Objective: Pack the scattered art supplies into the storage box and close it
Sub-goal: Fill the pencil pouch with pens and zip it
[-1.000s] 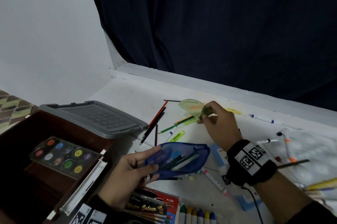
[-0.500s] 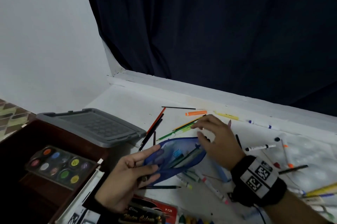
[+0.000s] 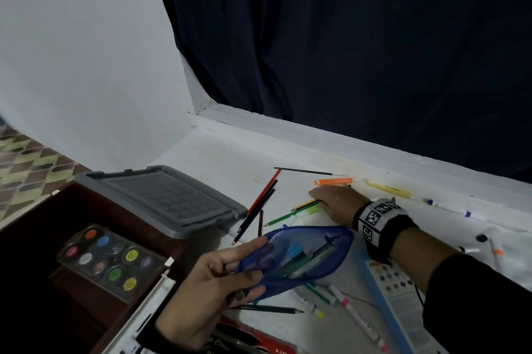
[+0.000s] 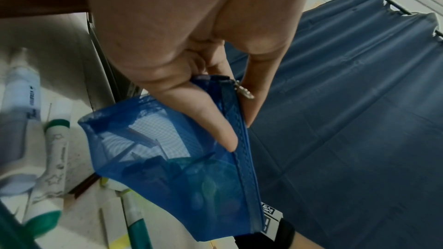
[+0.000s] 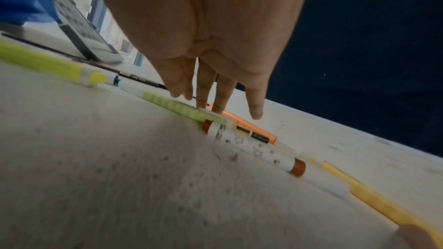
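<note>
— Dark blue curtain behind, white tabletop in front; what is each hand doing?

— My left hand pinches the zipper end of the blue mesh pouch, thumb on one side and fingers on the other, so the mouth stays up and turned toward my right hand. Pens and a small light-blue piece already show through the mesh. My right hand lies flat and released, fingers straight, fingertips on the light-green marker, with the orange highlighter just beyond them.

— Why flat?

— I judge I am raking the loose pens together before I close a grip on any. Nothing is grasped on that side yet.

— And the storage box?

— To my left, the dark brown box stands open with the watercolour palette lying in it. Its grey lid lies on the tabletop just beside it, so closing is a long way off.

— What else is about?

— A fan of coloured pencils between the lid and my right hand, a thin paintbrush behind them, and a yellow highlighter and a blue-capped marker along the far edge. A dark green pencil and more markers lie under the pouch, a red colour-pencil case nearest me.

— Anything in the way?

— The pouch hangs over the pens beneath it, hiding some. Round barrels may roll when I sweep them.
</note>
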Available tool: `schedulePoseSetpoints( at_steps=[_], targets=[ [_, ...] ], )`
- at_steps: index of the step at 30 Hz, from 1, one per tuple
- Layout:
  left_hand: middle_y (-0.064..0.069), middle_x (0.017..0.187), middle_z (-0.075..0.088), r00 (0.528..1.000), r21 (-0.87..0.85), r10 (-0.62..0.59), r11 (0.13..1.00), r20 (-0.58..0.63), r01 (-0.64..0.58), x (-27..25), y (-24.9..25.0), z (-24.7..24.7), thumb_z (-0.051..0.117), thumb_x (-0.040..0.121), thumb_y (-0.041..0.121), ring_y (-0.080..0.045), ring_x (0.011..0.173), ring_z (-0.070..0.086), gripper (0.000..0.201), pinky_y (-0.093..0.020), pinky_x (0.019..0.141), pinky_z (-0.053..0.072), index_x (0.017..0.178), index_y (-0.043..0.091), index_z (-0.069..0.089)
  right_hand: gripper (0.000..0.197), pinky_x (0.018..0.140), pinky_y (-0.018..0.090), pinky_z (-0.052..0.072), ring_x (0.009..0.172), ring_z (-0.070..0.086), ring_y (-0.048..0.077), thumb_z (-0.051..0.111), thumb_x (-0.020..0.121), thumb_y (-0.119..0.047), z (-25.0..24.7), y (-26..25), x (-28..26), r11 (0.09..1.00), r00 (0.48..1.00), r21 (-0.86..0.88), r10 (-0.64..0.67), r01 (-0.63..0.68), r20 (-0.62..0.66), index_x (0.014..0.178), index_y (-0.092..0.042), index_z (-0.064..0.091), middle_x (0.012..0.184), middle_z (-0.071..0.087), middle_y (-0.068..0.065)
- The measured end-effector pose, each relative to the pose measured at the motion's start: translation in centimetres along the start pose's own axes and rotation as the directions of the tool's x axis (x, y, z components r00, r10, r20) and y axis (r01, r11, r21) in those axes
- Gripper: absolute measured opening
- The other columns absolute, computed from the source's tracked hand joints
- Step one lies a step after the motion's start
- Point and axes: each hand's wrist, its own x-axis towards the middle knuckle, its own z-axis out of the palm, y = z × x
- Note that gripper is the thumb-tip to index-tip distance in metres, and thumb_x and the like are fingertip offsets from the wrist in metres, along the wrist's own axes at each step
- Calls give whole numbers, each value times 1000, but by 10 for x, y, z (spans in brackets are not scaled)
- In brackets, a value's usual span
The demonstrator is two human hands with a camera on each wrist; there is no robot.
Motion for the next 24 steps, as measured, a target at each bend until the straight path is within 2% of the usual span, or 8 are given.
schedulePoseSetpoints(
  at_steps=[2, 5, 8, 11, 15, 20, 22, 24],
  targets=[
    [-9, 118, 73, 1000, -8, 4, 1000, 7, -4, -1, -1, 0, 60, 84, -14, -22, 113, 68, 47, -27, 80, 60, 121, 13, 71, 40, 111, 41, 33, 136, 40, 23, 35, 104, -19, 5, 1, 2, 995, 1000, -99, -13, 14, 9, 142, -22, 48, 151, 43, 0],
    [-11, 118, 72, 1000, -18, 17, 1000, -4, -17, -2, -4, 2, 59, 84, -16, -23, 112, 68, 47, -28, 80, 59, 119, 11, 72, 33, 97, 41, 42, 122, 49, 23, 41, 100, -19, 3, 1, -3, 988, 998, -154, -23, 12, -66, 125, -26, 61, 132, 55, -2],
    [-10, 121, 71, 1000, -10, 15, 1000, -6, -15, -4, -8, 3, 58, 85, -17, -25, 116, 66, 48, -30, 85, 57, 122, 9, 70, 19, 91, 41, 41, 111, 52, 24, 53, 96, -26, 0, 1, -11, 993, 999, -116, 27, -32, -48, 114, -28, 61, 115, 55, -2],
    [-10, 123, 71, 1000, -13, 1, 1000, -2, -1, -6, -10, 4, 57, 86, -16, -28, 120, 63, 47, -31, 86, 56, 124, 9, 69, 22, 87, 37, 43, 102, 55, 26, 63, 91, -28, 1, 3, -18, 996, 996, -9, 90, -90, -1, 111, -24, 54, 105, 45, -4],
    [-9, 119, 72, 1000, 7, -16, 1000, 8, 16, -15, -9, 6, 60, 84, -14, -23, 117, 65, 46, -34, 91, 54, 117, 15, 74, 27, 77, 30, 38, 99, 54, 27, 66, 90, -23, 0, 2, -29, 995, 996, 45, 85, -85, 8, 114, -17, 55, 106, 44, 1],
    [-12, 117, 73, 1000, -13, -26, 1000, 12, 26, -26, -11, 5, 64, 79, -11, -24, 113, 68, 45, -30, 83, 58, 113, 15, 76, 13, 80, 32, 40, 101, 55, 23, 62, 93, -25, -18, -7, -59, 991, 984, 28, 136, -134, -117, 105, -20, 65, 104, 56, 1],
    [-12, 118, 73, 999, -27, -33, 999, 12, 33, -29, -13, 6, 65, 76, -10, -25, 115, 66, 45, -30, 83, 57, 111, 16, 77, 15, 81, 32, 44, 98, 57, 23, 60, 94, -25, -27, -15, -75, 989, 956, 99, 129, -106, -265, 107, -20, 66, 103, 60, 0],
    [-13, 118, 72, 999, -44, -42, 998, 13, 42, -32, -15, 7, 63, 77, -13, -26, 116, 66, 46, -30, 83, 57, 112, 14, 76, 16, 79, 33, 46, 91, 58, 20, 55, 97, -24, -39, -31, -94, 990, 875, 141, 56, 14, -481, 110, -19, 63, 99, 60, -1]
  ],
)
